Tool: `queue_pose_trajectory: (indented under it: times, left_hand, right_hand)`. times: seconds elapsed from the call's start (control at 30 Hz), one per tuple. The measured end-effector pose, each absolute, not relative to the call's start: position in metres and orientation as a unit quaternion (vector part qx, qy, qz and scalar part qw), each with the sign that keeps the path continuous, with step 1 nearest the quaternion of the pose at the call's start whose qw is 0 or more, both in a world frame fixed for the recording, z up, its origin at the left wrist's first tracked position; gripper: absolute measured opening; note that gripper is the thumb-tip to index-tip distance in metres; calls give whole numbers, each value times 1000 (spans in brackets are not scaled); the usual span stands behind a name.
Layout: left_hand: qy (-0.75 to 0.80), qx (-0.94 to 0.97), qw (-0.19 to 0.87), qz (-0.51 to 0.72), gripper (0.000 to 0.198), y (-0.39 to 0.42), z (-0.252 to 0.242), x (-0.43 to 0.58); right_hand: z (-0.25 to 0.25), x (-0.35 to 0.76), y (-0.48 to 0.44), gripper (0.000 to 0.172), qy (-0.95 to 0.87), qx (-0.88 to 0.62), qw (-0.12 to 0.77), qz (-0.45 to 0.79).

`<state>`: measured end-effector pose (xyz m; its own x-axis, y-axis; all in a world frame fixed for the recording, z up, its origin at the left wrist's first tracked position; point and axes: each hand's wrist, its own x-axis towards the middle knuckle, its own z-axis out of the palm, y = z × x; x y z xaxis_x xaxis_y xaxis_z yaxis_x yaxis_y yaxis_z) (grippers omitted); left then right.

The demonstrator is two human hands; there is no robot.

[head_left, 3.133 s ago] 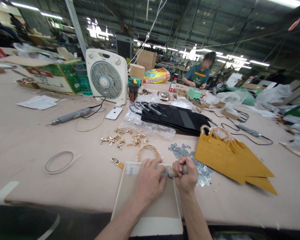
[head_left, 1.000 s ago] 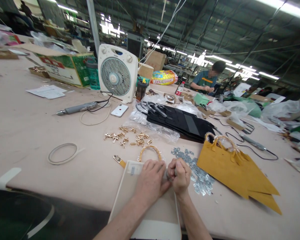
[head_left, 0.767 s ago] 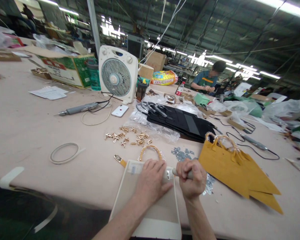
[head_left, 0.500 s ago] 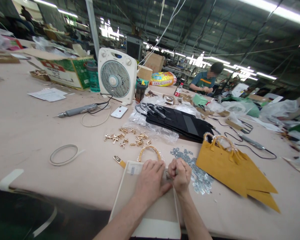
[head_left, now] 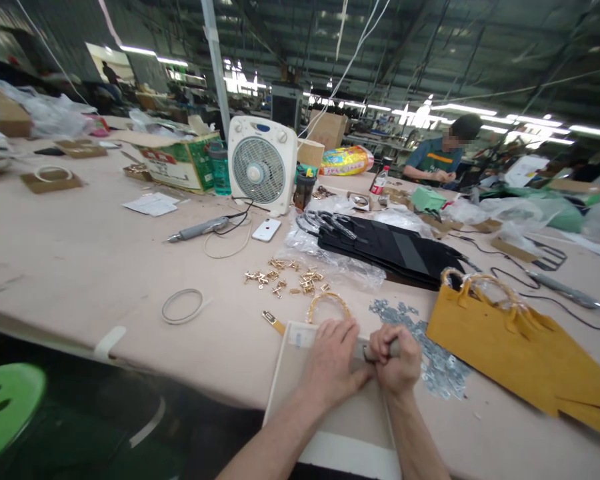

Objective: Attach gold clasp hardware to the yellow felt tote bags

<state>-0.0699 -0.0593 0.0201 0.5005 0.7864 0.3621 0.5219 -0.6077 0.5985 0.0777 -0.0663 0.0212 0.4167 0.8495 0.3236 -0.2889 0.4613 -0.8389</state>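
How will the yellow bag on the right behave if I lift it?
The yellow bag lies flat and thin with straight edges, so it's probably light and fairly stiff. It looks split at the end away from its handles, so that end might flap. The handles look plastic-wrapped, so they could feel slippery.

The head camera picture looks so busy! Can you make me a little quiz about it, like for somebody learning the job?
1. What is the right hand's grip closed around?
a) the fan
b) a grey handle
c) a drink bottle
2. True or false: the white phone sits on top of the yellow bag.
3. How many grey corded tools lie on the table, outside the hands?

Key:
1. b
2. False; the white phone lies on the table.
3. Two.
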Motion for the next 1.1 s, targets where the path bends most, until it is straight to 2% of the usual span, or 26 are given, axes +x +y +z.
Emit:
queue_pose_trajectory:
  times: [0.1, 0.3, 0.43, 0.53, 0.67, 0.8, 1.1]
  left_hand:
    - [371, 845, 213, 323, 76, -59, 32, -93]
    - [380, 841, 193, 334, 37, -51, 37, -132]
    - [389, 831, 197, 345, 22, -50, 26, -132]
    - [397, 825, 203, 347, 18, -50, 23, -128]
    - [416, 813, 201, 354, 16, -51, 22, -127]
    - [426, 812, 188, 352, 18, -53, 23, -127]
    - [420, 822, 174, 342, 15, -47, 23, -126]
  right_hand:
    - [27, 83, -66, 35, -360, -338, 781, 382]
    - [30, 81, -64, 37, -346, -358, 777, 385]
    - [39, 82, -63, 34, -329, -403, 756, 397]
    - [55, 76, -61, 30, -320, -400, 759, 402]
    - [67, 53, -58, 36, -356, -351, 758, 420]
    - [56, 30, -59, 39, -404, -327, 742, 424]
    - [39, 21, -70, 39, -437, -289, 763, 378]
